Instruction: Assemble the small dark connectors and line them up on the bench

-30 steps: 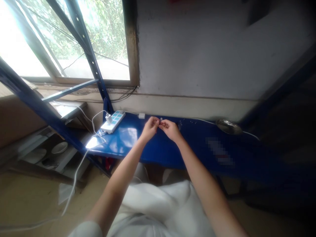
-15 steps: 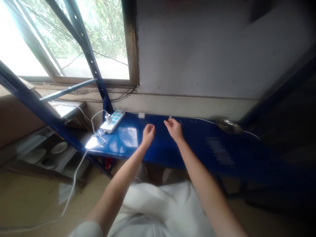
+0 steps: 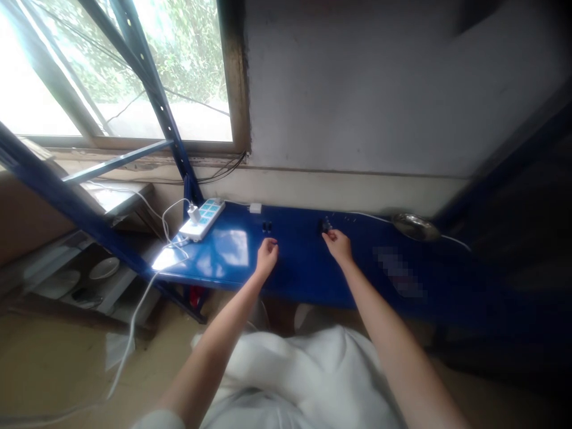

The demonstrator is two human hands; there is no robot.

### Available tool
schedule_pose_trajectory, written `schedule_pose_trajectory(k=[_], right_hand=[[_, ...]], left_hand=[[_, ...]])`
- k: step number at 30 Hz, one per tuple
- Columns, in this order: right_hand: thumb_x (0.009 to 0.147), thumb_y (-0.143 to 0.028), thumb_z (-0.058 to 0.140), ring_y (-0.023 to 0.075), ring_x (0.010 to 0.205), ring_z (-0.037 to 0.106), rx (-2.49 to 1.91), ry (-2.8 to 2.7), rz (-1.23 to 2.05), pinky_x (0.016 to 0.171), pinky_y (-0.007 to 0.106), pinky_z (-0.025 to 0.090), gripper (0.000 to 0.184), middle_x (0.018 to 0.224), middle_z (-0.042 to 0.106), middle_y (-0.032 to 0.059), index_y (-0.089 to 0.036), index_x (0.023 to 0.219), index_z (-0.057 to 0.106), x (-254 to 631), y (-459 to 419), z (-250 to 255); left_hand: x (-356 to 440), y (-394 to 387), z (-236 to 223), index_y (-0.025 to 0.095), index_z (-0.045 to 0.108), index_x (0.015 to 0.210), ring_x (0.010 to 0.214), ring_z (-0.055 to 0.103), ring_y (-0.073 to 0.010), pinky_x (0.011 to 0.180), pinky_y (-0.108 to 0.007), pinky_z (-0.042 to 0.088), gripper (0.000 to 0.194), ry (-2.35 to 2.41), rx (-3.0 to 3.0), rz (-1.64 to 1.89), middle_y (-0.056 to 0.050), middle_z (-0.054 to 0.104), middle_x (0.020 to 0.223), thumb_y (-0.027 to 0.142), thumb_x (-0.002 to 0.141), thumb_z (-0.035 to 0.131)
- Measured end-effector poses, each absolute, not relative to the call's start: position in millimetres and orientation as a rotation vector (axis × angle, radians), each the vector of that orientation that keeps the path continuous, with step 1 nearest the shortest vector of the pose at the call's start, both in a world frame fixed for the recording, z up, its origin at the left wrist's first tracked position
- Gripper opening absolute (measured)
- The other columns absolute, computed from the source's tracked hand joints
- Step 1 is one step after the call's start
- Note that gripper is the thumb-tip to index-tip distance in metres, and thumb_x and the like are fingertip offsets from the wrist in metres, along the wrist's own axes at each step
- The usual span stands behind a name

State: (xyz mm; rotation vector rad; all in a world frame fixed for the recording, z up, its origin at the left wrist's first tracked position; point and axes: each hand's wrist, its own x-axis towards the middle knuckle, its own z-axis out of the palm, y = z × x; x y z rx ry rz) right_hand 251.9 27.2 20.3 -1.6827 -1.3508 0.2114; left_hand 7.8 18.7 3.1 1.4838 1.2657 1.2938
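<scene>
Here, the left hand and the right hand are held well apart above a blue metal shelf at mid-frame. The left fingers are curled inward, just below a small dark pair of objects; whether anything is gripped cannot be told. The right fingers are drawn together beside a small dark cluster, and contact with it cannot be made out. Further left on the shelf, a white power strip is seen with a white plug inserted, and a white adapter lies against the wall. A metal spoon is placed toward the right. A window fills the upper left of the frame, crossed by a blue perforated rack upright.
</scene>
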Motion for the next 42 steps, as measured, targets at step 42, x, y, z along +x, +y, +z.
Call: schedule_pose_trajectory(k=[42], right_hand=[[0.068,-0.019,0.057,0.0194,0.072,0.062,-2.086,-1.349,0.26,0.063,0.027,0.043,0.013,0.075,0.067,0.0086,-0.016,0.077,0.066,263.5,58.8,4.0]], left_hand=[[6.6,8.9,10.2,0.018,0.051,0.088,0.052,0.047,-0.0072,0.049,-0.017,0.038,0.014,1.261,1.485,1.222,0.004,0.049,0.059,0.02,0.075,0.046]])
